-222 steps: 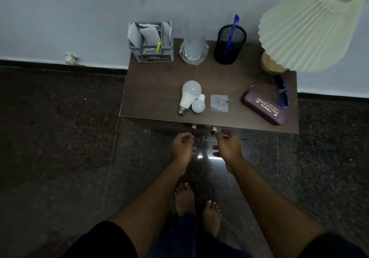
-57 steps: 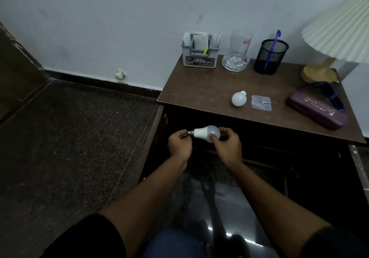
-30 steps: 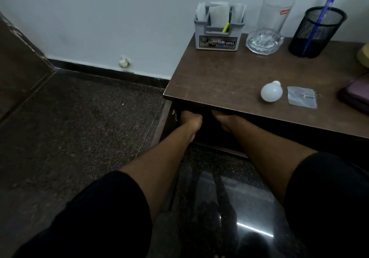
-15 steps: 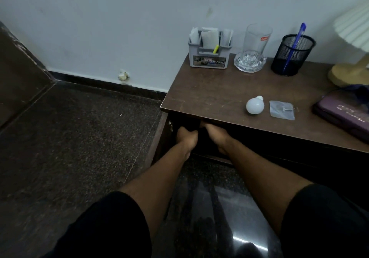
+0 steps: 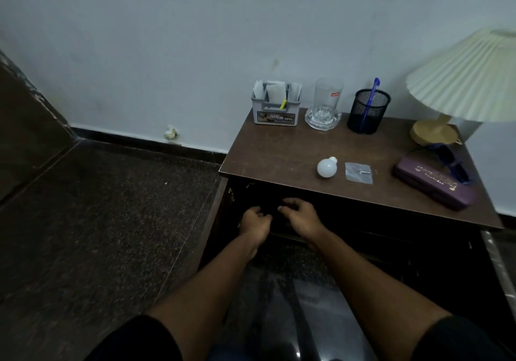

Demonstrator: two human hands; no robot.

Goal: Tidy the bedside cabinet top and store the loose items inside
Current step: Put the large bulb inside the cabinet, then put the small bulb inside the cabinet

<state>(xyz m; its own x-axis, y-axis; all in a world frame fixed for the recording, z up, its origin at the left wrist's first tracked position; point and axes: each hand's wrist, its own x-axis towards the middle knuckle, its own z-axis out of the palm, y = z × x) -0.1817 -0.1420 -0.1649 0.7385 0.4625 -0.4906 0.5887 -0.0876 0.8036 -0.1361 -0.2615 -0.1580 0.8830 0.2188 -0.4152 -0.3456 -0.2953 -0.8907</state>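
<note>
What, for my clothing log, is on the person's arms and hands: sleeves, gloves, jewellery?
Both the left hand and right hand are bare: no gloves, and no ring, watch or band shows in this dim light. The forearms are bare too. A short black left sleeve and right sleeve cover the upper arms, plain, without visible markings.

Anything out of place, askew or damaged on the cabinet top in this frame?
Nothing spilled or broken. A small round white bulb lies loose on its side near the front edge of the brown cabinet top, beside a clear plastic packet. Blue-framed glasses lie against the purple spectacle case, not inside it.
</note>
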